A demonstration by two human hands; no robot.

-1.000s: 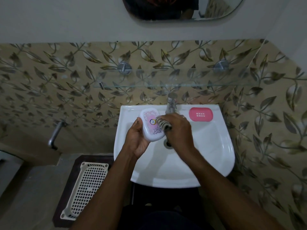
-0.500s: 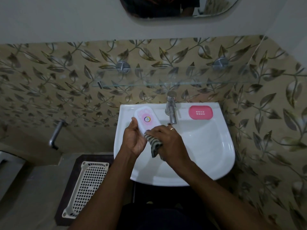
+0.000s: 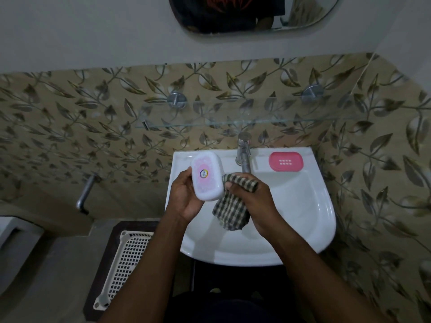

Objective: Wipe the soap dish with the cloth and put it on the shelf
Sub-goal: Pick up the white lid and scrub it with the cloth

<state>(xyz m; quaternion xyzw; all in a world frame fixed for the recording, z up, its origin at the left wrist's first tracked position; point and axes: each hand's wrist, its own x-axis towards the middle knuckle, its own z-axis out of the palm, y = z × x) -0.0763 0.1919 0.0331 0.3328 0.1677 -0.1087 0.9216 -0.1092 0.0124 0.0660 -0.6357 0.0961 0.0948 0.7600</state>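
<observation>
Both hands are up over the white sink (image 3: 303, 217), and each one holds something. I see the left hand (image 3: 186, 199) wrapped round the white soap dish (image 3: 207, 176), with the thumb on its left edge. The right hand (image 3: 251, 201) is squeezed round the checked cloth (image 3: 231, 213). The cloth touches the right side of the dish, and its loose end hangs down over the bowl. So the dish is in the air over the left part of the sink, just left of the tap (image 3: 243, 152). It is not on the glass shelf (image 3: 256, 121) yet. That shelf is farther away, on the wall above the tap.

What could go wrong? I think the dish looks smooth, so it could slip out of the one hand and drop into the sink if the cloth pushes too hard. On the way up it could bump the tap. The shelf is see-through, so its near edge is hard to spot. The dish could be set too close to that edge and fall.

I count two soap dishes: the white one, and a pink soap dish (image 3: 286, 161) lying on the far right rim of the sink. I count one cloth, one shelf, one tap, one sink and one white basket (image 3: 126, 264) down on the left.
</observation>
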